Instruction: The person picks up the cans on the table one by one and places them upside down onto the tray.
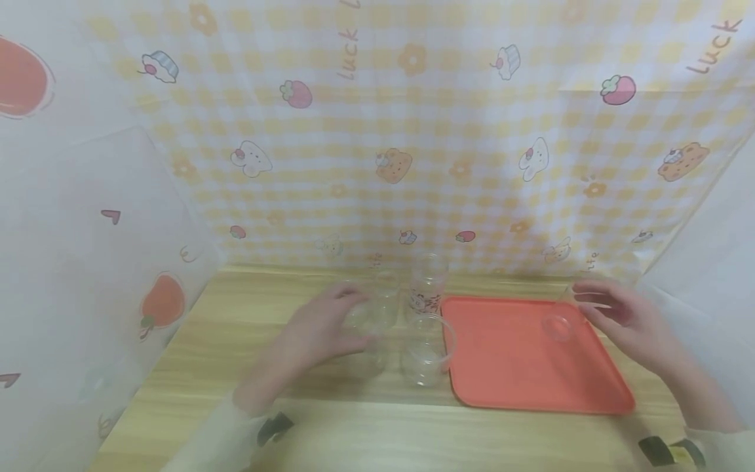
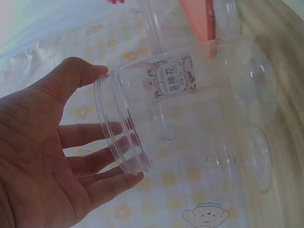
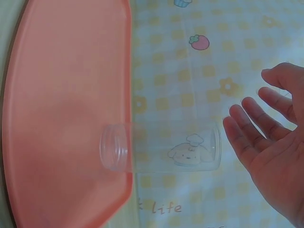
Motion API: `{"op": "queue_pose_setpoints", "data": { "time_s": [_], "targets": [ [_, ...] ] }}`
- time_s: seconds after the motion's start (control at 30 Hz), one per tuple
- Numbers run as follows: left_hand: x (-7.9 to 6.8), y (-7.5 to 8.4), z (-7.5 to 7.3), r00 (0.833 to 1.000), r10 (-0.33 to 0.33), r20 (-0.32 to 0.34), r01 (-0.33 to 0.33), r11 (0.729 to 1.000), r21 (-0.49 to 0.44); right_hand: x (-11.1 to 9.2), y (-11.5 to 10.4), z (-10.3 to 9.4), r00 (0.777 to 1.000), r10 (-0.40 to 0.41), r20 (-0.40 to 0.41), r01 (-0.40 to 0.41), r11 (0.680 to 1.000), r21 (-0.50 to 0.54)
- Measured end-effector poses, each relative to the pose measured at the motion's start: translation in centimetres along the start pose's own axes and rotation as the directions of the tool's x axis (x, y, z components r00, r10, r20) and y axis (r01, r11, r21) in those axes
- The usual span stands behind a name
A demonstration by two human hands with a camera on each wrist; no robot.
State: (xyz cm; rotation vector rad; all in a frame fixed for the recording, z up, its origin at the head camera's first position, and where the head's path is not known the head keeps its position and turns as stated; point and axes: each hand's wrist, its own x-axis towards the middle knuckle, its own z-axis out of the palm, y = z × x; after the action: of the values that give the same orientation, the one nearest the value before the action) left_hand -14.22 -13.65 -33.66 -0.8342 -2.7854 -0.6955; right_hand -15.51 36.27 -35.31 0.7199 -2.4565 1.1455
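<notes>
My left hand [image 1: 321, 331] has its thumb and fingers round the threaded rim of a clear plastic jar [image 2: 130, 123]. A flowered label [image 2: 171, 78] with Chinese characters overlaps that jar in the left wrist view. Over on the right, another clear jar [image 3: 166, 147] stands on the orange-red tray [image 1: 531, 367], its threaded neck against the tray. My right hand [image 3: 273, 137] is beside the other end of this jar, fingers spread and apart from it in the right wrist view. Both jars are see-through and faint in the head view.
Several more clear jars stand between my left hand and the tray, including a front one [image 1: 421, 364] near the tray's left edge and a labelled one [image 1: 427, 298] behind. A wood-grain table [image 1: 212, 354] lies under everything, with a yellow checked cloth [image 1: 354, 131] hanging behind it.
</notes>
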Motion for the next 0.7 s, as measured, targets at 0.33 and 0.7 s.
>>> {"op": "queue_pose_setpoints", "data": {
  "time_s": [0.33,0.7],
  "targets": [
    [-1.1,-1.2,-0.5,0.999,-0.047,-0.019,0.046,0.996,-0.071,-0.6,0.2,-0.1,1.000,0.000,-0.003,0.000,0.999,0.041],
    [-2.3,-2.5,-1.0,0.986,-0.131,-0.102,0.108,0.973,-0.202,-0.8,0.0,0.3,1.000,0.005,-0.005,-0.004,0.999,0.048]
  ]
}}
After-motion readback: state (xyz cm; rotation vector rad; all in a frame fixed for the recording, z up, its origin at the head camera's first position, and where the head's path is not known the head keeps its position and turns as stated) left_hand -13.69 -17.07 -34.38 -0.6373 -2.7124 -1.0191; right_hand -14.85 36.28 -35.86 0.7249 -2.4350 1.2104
